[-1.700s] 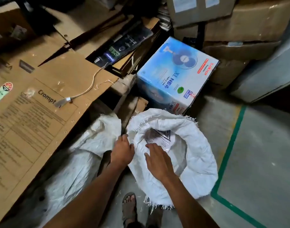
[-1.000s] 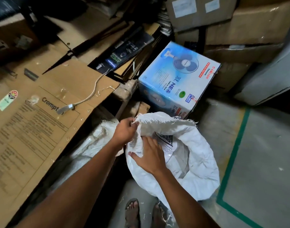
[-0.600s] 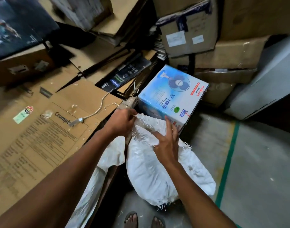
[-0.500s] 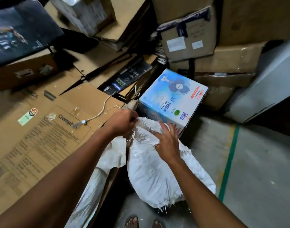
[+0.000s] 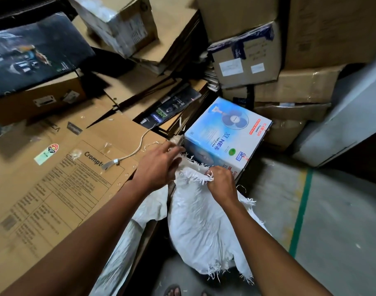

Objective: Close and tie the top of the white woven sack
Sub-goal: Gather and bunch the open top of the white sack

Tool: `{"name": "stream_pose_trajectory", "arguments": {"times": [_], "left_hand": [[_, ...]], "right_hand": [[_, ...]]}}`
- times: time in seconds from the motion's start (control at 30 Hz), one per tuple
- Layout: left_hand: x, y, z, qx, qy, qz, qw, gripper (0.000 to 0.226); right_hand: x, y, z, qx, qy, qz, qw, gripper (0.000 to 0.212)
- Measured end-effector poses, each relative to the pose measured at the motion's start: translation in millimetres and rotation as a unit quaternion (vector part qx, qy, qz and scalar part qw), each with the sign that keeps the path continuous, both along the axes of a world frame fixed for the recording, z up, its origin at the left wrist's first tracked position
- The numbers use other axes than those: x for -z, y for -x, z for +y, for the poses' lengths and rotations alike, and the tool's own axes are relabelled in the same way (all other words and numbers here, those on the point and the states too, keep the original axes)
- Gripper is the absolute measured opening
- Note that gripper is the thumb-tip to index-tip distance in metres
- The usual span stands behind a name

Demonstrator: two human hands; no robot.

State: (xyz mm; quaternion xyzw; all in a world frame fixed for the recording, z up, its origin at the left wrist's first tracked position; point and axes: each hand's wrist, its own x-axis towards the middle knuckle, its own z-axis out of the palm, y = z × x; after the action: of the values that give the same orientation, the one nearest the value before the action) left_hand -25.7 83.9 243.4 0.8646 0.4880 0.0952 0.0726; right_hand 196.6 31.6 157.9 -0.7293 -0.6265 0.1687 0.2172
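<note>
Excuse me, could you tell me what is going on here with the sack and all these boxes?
A person is closing a white woven sack that stands on the floor among cardboard boxes. The right hand pinches the gathered, frayed top edge. The left hand rests at the edge beside it with its fingers stretched out. The mouth is bunched together but no tie is on it yet. A blue table fan box stands right behind the sack, and a white cord lies on the flattened cardboard nearby.
</note>
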Motion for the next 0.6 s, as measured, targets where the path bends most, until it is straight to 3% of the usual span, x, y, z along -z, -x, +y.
{"name": "stream_pose_trajectory", "arguments": {"times": [0.13,0.2,0.3,0.43,0.6], "left_hand": [[17,0,-19,0.062,-0.028,0.060,0.996,0.060],[27,-1,-20,0.049,-0.011,0.100,0.994,0.055],[28,2,-11,0.013,0.015,0.065,0.998,0.032],[31,15,5,0.028,0.064,0.005,0.998,0.021],[20,24,22,0.024,0.126,-0.037,0.991,0.023]], "right_hand": [[3,-7,2,-0.015,0.000,0.005,1.000,0.031],[6,-10,3,-0.029,-0.006,0.006,1.000,0.034],[12,-16,3,-0.036,-0.014,0.008,0.999,0.038],[23,-23,-1,-0.059,-0.028,0.023,0.998,0.033],[34,-24,-4,-0.122,-0.041,0.033,0.991,0.034]]}}
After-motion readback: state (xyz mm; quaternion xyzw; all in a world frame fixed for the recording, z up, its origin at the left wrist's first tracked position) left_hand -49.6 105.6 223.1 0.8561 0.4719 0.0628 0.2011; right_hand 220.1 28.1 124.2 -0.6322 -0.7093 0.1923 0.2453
